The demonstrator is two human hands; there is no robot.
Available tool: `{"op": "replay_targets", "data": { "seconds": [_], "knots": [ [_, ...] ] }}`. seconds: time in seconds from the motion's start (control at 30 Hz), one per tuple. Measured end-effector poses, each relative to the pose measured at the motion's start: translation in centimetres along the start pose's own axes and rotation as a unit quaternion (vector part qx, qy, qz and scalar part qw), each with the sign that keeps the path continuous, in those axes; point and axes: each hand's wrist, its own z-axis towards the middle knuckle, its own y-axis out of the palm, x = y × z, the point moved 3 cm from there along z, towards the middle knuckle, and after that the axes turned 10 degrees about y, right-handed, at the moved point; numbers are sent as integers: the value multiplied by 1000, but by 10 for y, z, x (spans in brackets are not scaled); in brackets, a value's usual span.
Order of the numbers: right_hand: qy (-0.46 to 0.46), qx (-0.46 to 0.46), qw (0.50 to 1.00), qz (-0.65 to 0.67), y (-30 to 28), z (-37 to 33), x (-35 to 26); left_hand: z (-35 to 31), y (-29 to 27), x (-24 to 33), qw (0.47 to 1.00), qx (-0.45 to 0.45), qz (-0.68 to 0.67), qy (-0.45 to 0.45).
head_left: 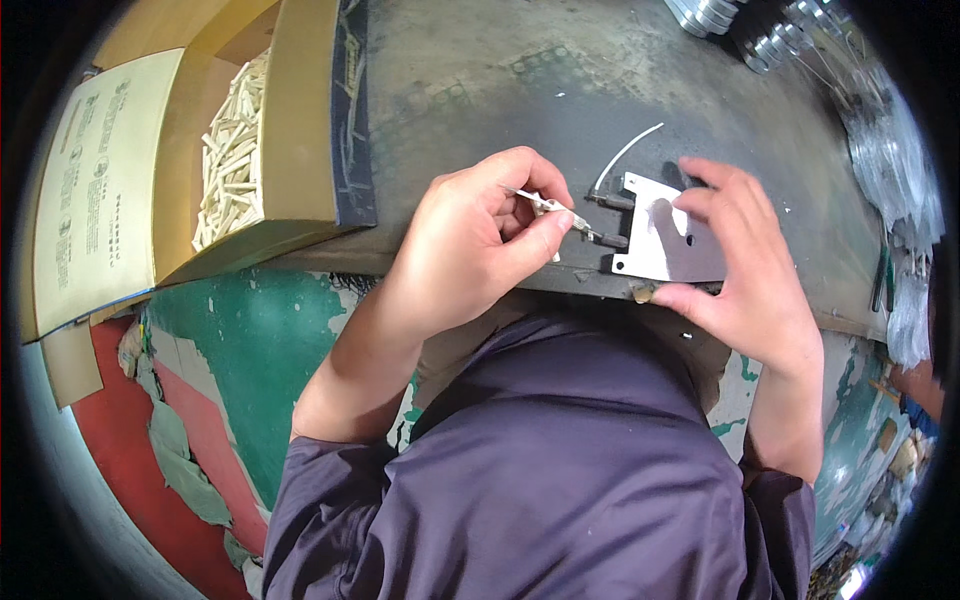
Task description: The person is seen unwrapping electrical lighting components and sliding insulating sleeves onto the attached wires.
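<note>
My left hand [480,230] pinches a small white piece with thin metal ends [548,207] between thumb and fingertips. Its lower end points at the dark prongs [612,240] on the left side of a shiny metal plate [660,240]; whether they touch, I cannot tell. Over the plate's right part, my right hand [735,255] is spread, thumb and fingers apart, with nothing seen in its grasp. By that thumb, at the table's near edge, is a small brownish knob [643,295]. A thin, curved white strip [628,158] rises beside the upper prong.
A cardboard box [300,120] at the left holds a heap of short white sticks [236,160]. Clear plastic bags [890,170] lie along the right side, near shiny round metal parts [775,45] at the far right. The dark worktable [480,100] has a worn surface.
</note>
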Motion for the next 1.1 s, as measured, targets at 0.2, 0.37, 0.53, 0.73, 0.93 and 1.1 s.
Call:
{"op": "replay_targets", "data": {
  "seconds": [0.2, 0.37, 0.53, 0.73, 0.93, 1.1],
  "knots": [
    [-41, 20, 999, 1, 7, -16, 20, 5, 7, -6, 998, -42, -18, -48],
    [-78, 78, 994, 23, -3, -16, 10, 2, -2, 1, 987, -28, -136, -75],
    [-95, 93, 991, 19, -9, -15, -2, -3, 1, 3, 985, -38, -158, -63],
    [-96, 117, 989, 1, -12, -15, -6, -10, 17, 1, 984, 37, -175, 17],
    [-102, 115, 988, 7, -11, -15, -8, -14, 22, 4, 984, 39, -159, 69],
    [-102, 109, 989, 27, -12, -19, -3, -19, 31, 5, 974, 47, -218, 26]
  ]
}}
